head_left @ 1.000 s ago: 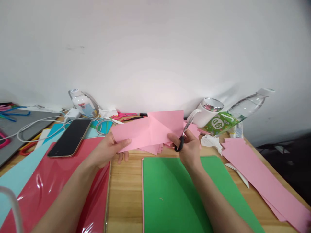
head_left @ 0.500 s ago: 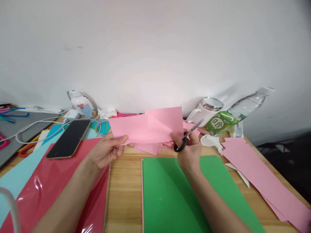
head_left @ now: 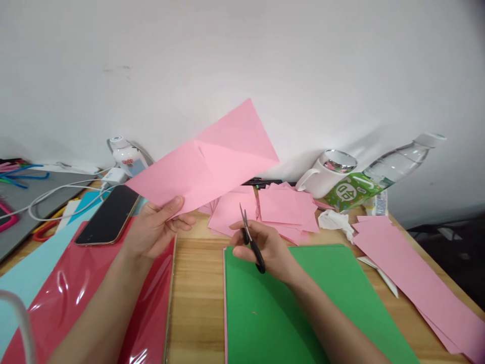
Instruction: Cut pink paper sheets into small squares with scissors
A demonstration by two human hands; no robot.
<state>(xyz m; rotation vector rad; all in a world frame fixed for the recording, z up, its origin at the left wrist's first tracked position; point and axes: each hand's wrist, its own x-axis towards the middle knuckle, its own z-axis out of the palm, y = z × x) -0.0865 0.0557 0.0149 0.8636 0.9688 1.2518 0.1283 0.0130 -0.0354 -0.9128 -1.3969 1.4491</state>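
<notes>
My left hand (head_left: 155,227) pinches the lower left part of a pink paper strip (head_left: 227,156), which is tilted up to the right and shows a crease near its middle. In my right hand (head_left: 265,247) is a pair of scissors (head_left: 256,253) with black handles; the blades point up and away, slightly parted, apart from the strip. Behind the scissors lie several cut pink paper pieces (head_left: 282,206) in loose piles. Below my right hand is a stack of green paper (head_left: 295,308) on the wooden table (head_left: 197,303).
Long pink strips (head_left: 413,283) lie at the right, by a crumpled tissue (head_left: 335,222). A white mug (head_left: 322,174), a green packet (head_left: 350,191) and a clear bottle (head_left: 401,159) stand behind. At left are a phone (head_left: 108,216), red paper in plastic (head_left: 71,293) and a white bottle (head_left: 129,157).
My right hand has let go of the strip's right end and moved down and left with the scissors. The strip's right end has swung upward in my left hand.
</notes>
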